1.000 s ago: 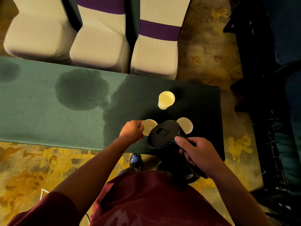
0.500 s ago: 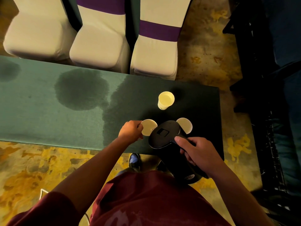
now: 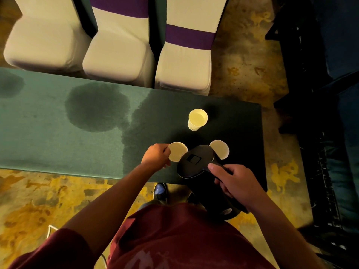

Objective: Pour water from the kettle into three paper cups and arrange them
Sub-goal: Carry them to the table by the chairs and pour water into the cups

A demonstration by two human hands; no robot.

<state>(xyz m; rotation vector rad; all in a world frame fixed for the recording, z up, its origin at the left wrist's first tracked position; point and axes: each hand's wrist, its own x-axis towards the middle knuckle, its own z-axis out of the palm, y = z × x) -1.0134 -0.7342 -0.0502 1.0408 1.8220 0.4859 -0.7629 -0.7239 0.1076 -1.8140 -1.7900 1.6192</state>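
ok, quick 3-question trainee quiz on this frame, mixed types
1. True or false: the right hand holds the black kettle by its handle.
2. Which paper cup does the left hand grip? A) far cup B) near-left cup C) near-right cup
3. Fill in: dark wet patches mark the green ____.

Key: 1 true; 2 B; 3 tablecloth.

Kettle [image 3: 196, 162] tipped slightly further toward the left-hand cup [image 3: 177, 151] than before.
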